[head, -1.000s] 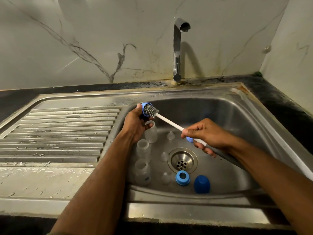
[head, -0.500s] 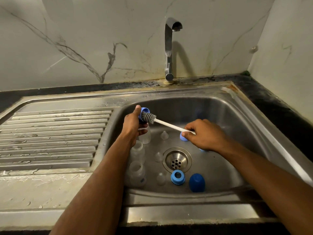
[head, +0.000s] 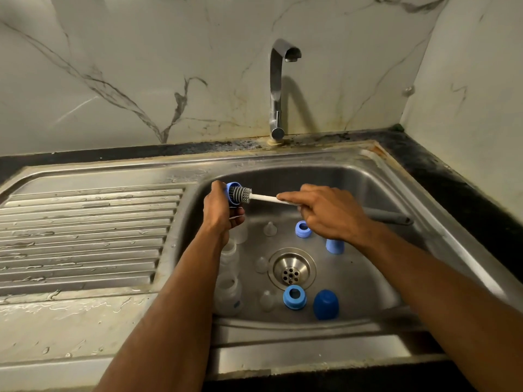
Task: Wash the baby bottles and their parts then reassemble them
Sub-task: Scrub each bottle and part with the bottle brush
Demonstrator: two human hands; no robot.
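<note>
Lying nearest on the basin floor: a dark blue cap [head: 326, 304] and a blue ring [head: 294, 297], side by side, with a clear teat [head: 267, 300] just left of the ring. Parked low in the sink [head: 396, 179], probably so loose parts stay put and within reach while awaiting the brush. Standing along the left wall, three clear bottles [head: 228, 295] in a row, mouths up, partly hidden by the left forearm; likely queued there out of the way of the drain [head: 291, 269]. Another teat [head: 261, 264] beside the drain, a third [head: 269, 228] farther back. Beyond the drain, a second ring [head: 302, 229] and a pale blue cap [head: 334, 246], half covered by the right wrist.

Raised above all that, over the basin: left hand [head: 219, 215] curled round a blue ring-like part [head: 232, 193], opening turned rightward to meet the brush [head: 240, 195]. Grey bristle head pushed into that opening. Right hand [head: 331, 213] gripping the white handle, forefinger laid straight along the shaft, presumably for steadier aim and push. Held over the sink so drips fall inside, by the look of it.

Farther back, a grey rod-like thing [head: 387, 217] leaning on the right wall; cannot tell what it is. Farthest, the tap [head: 278, 89], no water seen running. Scrubbing appears early: most parts untouched, nothing reassembled.
</note>
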